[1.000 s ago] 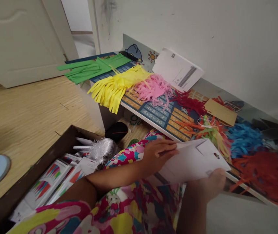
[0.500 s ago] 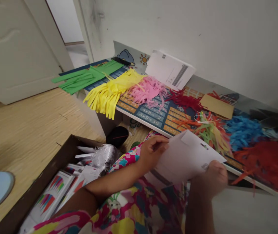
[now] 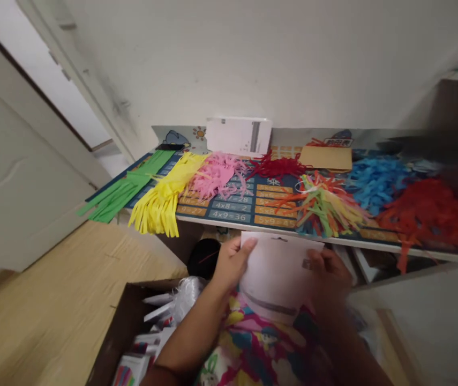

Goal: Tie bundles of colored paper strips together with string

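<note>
A flat white card packet with a hang slot in its top edge is held up in front of my lap, just below the desk edge. My left hand pinches its upper left corner, thumb on the near face. On the right edge, my right hand is closed round the packet; motion blurs it somewhat. Above the packet, a bundle of mixed-colour paper strips tied with white string lies at the desk edge. A similar white packet leans against the wall.
Green strips, yellow strips, pink shreds, dark red shreds, blue shreds and red shreds lie along the desk. A tan card sits behind. Low left, a brown box holds packets and silvery strands.
The packet has turned from slanted to nearly level along its top edge. My left hand has shifted to its upper left corner. The camera view has swung to the right.
</note>
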Demonstrator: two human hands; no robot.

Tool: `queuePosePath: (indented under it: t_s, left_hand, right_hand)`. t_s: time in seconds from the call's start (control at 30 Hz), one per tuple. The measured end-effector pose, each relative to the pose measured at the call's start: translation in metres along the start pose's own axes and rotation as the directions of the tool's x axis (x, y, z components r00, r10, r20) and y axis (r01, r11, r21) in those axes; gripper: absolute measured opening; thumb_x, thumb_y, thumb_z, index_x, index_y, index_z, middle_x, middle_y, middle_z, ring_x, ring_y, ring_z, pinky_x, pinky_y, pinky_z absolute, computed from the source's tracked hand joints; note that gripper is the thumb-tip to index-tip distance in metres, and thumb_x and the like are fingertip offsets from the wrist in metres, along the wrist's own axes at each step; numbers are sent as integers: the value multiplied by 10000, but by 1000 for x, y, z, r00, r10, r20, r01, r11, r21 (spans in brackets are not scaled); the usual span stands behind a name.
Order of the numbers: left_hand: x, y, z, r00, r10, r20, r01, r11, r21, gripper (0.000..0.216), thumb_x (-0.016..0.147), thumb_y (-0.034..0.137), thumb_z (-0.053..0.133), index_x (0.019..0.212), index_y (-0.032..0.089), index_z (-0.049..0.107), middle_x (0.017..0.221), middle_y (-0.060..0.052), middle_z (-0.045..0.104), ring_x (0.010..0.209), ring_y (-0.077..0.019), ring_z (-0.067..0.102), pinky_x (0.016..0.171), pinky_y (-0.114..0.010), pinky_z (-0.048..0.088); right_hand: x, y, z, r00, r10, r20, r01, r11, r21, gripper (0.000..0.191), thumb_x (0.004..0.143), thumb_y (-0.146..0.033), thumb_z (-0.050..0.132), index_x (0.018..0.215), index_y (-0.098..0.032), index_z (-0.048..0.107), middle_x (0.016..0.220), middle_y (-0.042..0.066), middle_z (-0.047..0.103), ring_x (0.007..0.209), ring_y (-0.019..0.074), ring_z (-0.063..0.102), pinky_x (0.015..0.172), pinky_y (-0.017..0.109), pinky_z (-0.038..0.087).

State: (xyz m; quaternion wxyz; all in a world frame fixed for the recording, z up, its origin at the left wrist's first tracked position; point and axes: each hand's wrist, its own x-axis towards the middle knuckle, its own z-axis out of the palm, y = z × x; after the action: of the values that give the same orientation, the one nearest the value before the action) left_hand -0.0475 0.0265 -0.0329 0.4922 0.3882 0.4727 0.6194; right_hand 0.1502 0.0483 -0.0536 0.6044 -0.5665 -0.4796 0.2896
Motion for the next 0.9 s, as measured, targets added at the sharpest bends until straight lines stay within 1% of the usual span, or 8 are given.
queuePosePath:
  t_s: [0.07,0.13,0.2,0.33,0.47,0.67,0.8,0.9]
  left_hand:
    - [3,-1,-3,997,-25,-74,24,1000,-11,468,729,569,758,767,103,732,657,-38,705,567,-138,605,553,-227,454]
    - [5,-1,-5,985,-19,-171,0,994,-109,479,681,568,798,808,109,747,704,-47,738,596,-153,645,574,-233,489]
    - [7,0,-7,969,-14,-245,-37,979,-200,511,631,572,832,860,122,756,773,-64,766,660,-175,692,626,-250,539]
    - [8,0,-12,957,15,-289,-88,966,-243,505,584,566,865,834,143,749,789,-62,776,727,-185,729,708,-267,585]
    - [6,-4,-13,960,38,-278,-101,971,-218,522,594,593,850,856,155,743,781,-53,774,763,-194,739,744,-275,592]
    - [3,-6,-8,963,60,-264,-107,980,-169,542,622,616,820,873,143,740,820,-83,775,821,-228,739,776,-315,593]
    - [2,-7,-4,944,66,-322,-105,989,-106,530,563,583,863,804,126,745,759,-68,765,722,-193,723,706,-276,585]
    - [-1,-9,-3,938,62,-342,-95,992,-83,498,562,543,875,797,121,756,749,-60,764,667,-173,707,659,-258,572]
  right_hand:
    - [-3,-1,3,994,-28,107,16,994,110,356,746,-523,701,811,-176,659,716,28,681,660,174,618,624,273,485]
    - [-7,-7,5,980,-95,173,43,958,282,333,766,-466,701,958,-199,648,838,47,732,732,189,679,657,289,531]
    - [-12,-13,3,958,-189,214,105,931,350,297,791,-383,689,1034,-223,636,946,60,753,818,199,715,710,306,564]
    - [-19,-21,-7,911,-287,297,246,955,169,168,819,-315,658,947,-223,717,948,66,770,863,224,734,773,340,587]
    - [-21,-25,-11,902,-325,284,302,946,121,154,835,-338,637,855,-244,757,921,65,776,864,238,740,792,367,596]
    - [-16,-18,-11,923,-284,259,247,954,169,153,808,-371,662,757,-255,749,820,49,769,765,220,732,729,345,597]
    - [-8,-9,-9,944,-178,276,100,956,274,162,804,-361,665,844,-213,720,843,54,759,744,196,716,662,287,571]
    - [-3,-11,-9,949,-101,299,17,963,270,170,780,-365,676,793,-196,684,744,29,726,661,172,677,606,256,531]
